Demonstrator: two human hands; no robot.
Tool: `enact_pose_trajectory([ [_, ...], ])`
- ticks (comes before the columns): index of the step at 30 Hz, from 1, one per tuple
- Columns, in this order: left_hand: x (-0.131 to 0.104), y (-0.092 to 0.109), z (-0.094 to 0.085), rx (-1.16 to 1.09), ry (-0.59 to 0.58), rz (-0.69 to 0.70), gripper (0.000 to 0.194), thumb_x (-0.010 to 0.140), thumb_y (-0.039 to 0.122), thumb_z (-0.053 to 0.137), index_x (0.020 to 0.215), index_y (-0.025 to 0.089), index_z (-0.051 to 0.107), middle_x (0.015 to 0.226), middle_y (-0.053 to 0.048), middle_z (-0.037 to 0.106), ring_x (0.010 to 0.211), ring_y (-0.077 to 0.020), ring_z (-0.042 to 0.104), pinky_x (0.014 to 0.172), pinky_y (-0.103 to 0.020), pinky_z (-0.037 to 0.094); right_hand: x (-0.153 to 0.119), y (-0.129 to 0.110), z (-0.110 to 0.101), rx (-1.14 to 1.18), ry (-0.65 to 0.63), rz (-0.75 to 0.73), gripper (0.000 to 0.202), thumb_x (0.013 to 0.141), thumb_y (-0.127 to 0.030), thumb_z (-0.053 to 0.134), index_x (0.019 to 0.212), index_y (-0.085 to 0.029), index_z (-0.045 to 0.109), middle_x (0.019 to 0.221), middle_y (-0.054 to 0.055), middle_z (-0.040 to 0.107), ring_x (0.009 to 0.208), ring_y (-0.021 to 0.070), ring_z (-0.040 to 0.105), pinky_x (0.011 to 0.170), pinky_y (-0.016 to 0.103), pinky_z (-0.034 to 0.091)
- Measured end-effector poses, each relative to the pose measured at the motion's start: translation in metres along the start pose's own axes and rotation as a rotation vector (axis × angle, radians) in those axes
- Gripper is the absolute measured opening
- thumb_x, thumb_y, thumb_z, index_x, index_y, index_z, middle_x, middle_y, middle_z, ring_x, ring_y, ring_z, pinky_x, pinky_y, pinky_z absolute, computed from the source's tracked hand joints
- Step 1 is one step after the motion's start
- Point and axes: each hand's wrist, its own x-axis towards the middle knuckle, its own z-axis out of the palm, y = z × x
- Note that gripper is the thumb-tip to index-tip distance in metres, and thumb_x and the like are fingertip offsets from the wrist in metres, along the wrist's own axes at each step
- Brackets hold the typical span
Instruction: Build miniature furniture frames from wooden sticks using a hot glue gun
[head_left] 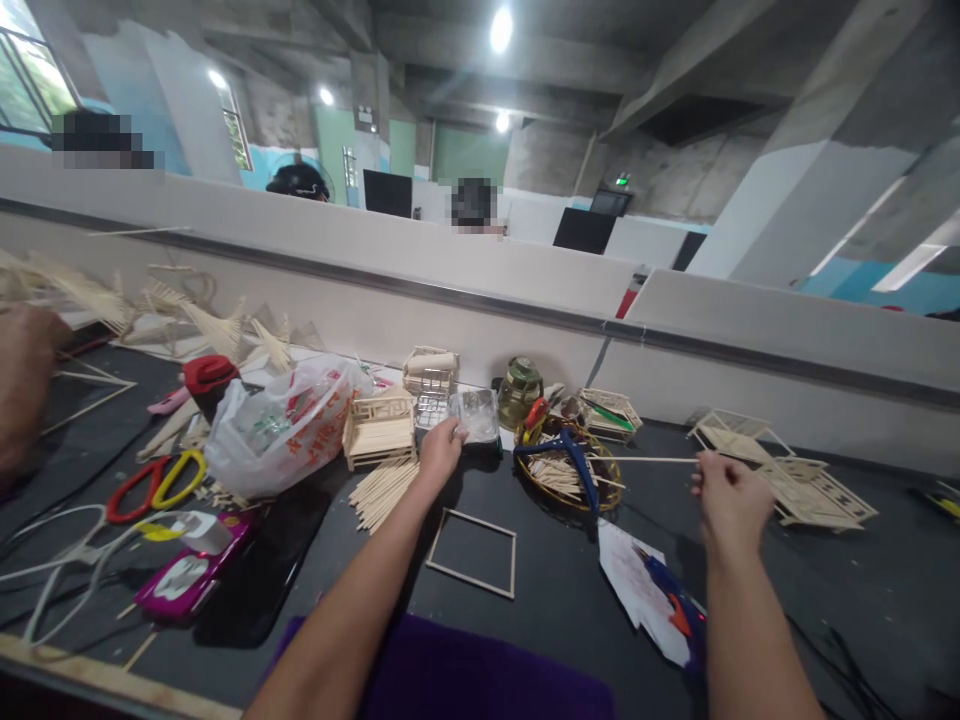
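My right hand pinches the end of a thin wooden stick, which reaches left, level, over the basket. Short wooden sticks fill that basket, and a blue-handled tool lies across it. My left hand has its fingers bent together at the near left edge of a clear plastic container; what they hold, if anything, cannot be made out. Below it, a rectangular frame of thin sticks lies flat on the dark table. Beside my left forearm is a pile of loose sticks.
Small stick-built furniture stands left of centre, with more pieces at right. A glue gun rests on white paper. Leftward are a plastic bag, scissors and another person's blurred hand. A low partition runs behind.
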Motion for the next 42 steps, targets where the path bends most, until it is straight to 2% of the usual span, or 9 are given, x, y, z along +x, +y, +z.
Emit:
enact_pose_trajectory([
  [4, -0.010, -0.002, 0.007, 0.017, 0.063, -0.011, 0.014, 0.087, 0.023, 0.049, 0.086, 0.020, 0.063, 0.085, -0.005, 0.065, 0.082, -0.0204, 0.059, 0.070, -0.028, 0.039, -0.032, -0.052, 0.011, 0.009, 0.031, -0.259, 0.035, 0.079, -0.052, 0.055, 0.083, -0.017, 0.058, 0.070, 0.004, 0.063, 0.048, 0.0127, 0.054, 0.039, 0.022, 0.038],
  [6, -0.010, -0.003, 0.010, 0.053, 0.103, 0.023, 0.015, 0.087, 0.023, 0.049, 0.089, 0.020, 0.064, 0.095, -0.007, 0.064, 0.090, -0.0216, 0.059, 0.077, -0.030, 0.042, -0.054, -0.076, 0.021, 0.145, -0.121, -0.232, 0.038, 0.082, -0.057, 0.052, 0.088, -0.019, 0.052, 0.083, 0.007, 0.067, 0.048, 0.0126, 0.057, 0.037, 0.021, 0.037],
  [10, -0.003, -0.008, 0.015, 0.085, 0.194, 0.054, 0.013, 0.083, 0.022, 0.056, 0.090, 0.020, 0.066, 0.126, -0.011, 0.054, 0.117, -0.0258, 0.048, 0.097, -0.038, 0.040, -0.099, -0.104, 0.051, 0.277, -0.426, -0.186, 0.040, 0.083, -0.060, 0.052, 0.089, -0.021, 0.047, 0.068, 0.004, 0.065, 0.047, 0.0148, 0.059, 0.039, 0.022, 0.039],
  [18, 0.005, -0.019, 0.017, -0.067, 0.088, -0.009, 0.011, 0.081, 0.023, 0.057, 0.085, 0.017, 0.067, 0.132, -0.013, 0.051, 0.118, -0.0259, 0.052, 0.100, -0.038, 0.041, -0.152, -0.101, 0.101, 0.029, -0.541, -0.390, 0.037, 0.087, -0.059, 0.048, 0.089, -0.022, 0.053, 0.067, 0.001, 0.065, 0.051, 0.0143, 0.061, 0.054, 0.024, 0.046],
  [26, 0.007, 0.015, -0.023, -0.292, 0.023, 0.090, 0.033, 0.072, 0.007, 0.054, 0.101, 0.020, 0.065, 0.121, -0.007, 0.061, 0.117, -0.0222, 0.054, 0.103, -0.036, 0.039, -0.152, -0.084, 0.109, 0.348, -0.512, -0.064, 0.041, 0.080, -0.059, 0.059, 0.086, -0.020, 0.049, 0.062, -0.001, 0.062, 0.041, 0.0121, 0.056, 0.036, 0.020, 0.037],
  [31, -0.008, 0.056, -0.029, -0.621, -0.461, 0.180, 0.020, 0.081, 0.031, 0.055, 0.089, 0.017, 0.067, 0.078, -0.003, 0.069, 0.072, -0.0157, 0.063, 0.068, -0.027, 0.050, -0.157, -0.083, 0.114, 0.445, -0.550, -0.007, 0.040, 0.077, -0.055, 0.064, 0.085, -0.019, 0.050, 0.062, -0.001, 0.064, 0.040, 0.0112, 0.056, 0.035, 0.018, 0.037],
  [34, -0.017, 0.068, -0.027, -0.802, -0.695, 0.083, 0.024, 0.078, 0.038, 0.060, 0.076, 0.014, 0.063, 0.058, 0.000, 0.062, 0.053, -0.0115, 0.059, 0.055, -0.023, 0.047, -0.154, -0.086, 0.113, 0.520, -0.543, 0.033, 0.040, 0.077, -0.054, 0.065, 0.085, -0.018, 0.052, 0.063, -0.001, 0.064, 0.041, 0.0106, 0.056, 0.036, 0.018, 0.038],
  [40, -0.019, 0.073, -0.035, -0.944, -0.682, -0.059, 0.031, 0.073, 0.042, 0.066, 0.072, 0.012, 0.060, 0.053, 0.002, 0.058, 0.044, -0.0092, 0.057, 0.048, -0.020, 0.045, -0.126, -0.080, 0.096, 0.638, -0.129, 0.110, 0.036, 0.068, -0.045, 0.075, 0.082, -0.015, 0.060, 0.066, -0.001, 0.064, 0.047, 0.0069, 0.053, 0.040, 0.016, 0.038],
  [42, -0.020, 0.075, -0.036, -0.942, -0.690, -0.050, 0.032, 0.072, 0.043, 0.067, 0.070, 0.012, 0.059, 0.053, 0.002, 0.058, 0.044, -0.0091, 0.057, 0.047, -0.019, 0.044, -0.123, -0.080, 0.092, 0.630, -0.175, 0.113, 0.037, 0.062, -0.038, 0.080, 0.087, -0.016, 0.064, 0.072, -0.001, 0.063, 0.054, 0.0069, 0.054, 0.045, 0.016, 0.042],
])
